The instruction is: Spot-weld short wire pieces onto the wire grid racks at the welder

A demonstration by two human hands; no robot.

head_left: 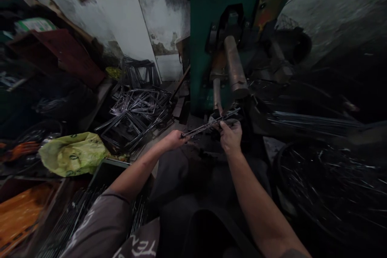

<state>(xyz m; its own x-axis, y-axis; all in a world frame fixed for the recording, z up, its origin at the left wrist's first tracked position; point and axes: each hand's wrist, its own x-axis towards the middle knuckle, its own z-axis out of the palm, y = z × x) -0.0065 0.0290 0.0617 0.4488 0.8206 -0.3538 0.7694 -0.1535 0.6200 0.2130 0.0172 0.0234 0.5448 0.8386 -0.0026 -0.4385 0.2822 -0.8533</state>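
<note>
My left hand (175, 140) is closed around the near left end of a narrow piece of thin metal rods (201, 128). Toward the other end, my right hand (231, 134) pinches the same rods between thumb and fingers. The rods slant up to the right, just under two thick metal arms of a green machine that looks like a spot welder (199, 48). The upper arm (234, 62) is wide and round; the lower arm (217, 92) is thinner, its tip close to the rods. Whether they touch is hard to see in the dark.
A heap of bent wire frames (142, 109) lies on the floor at left, near a yellow-green sack (74, 154). Straight rods (72, 217) stand at lower left. At right are a round black tub (281, 169) of thin metal pieces and a bundle of rods (302, 121).
</note>
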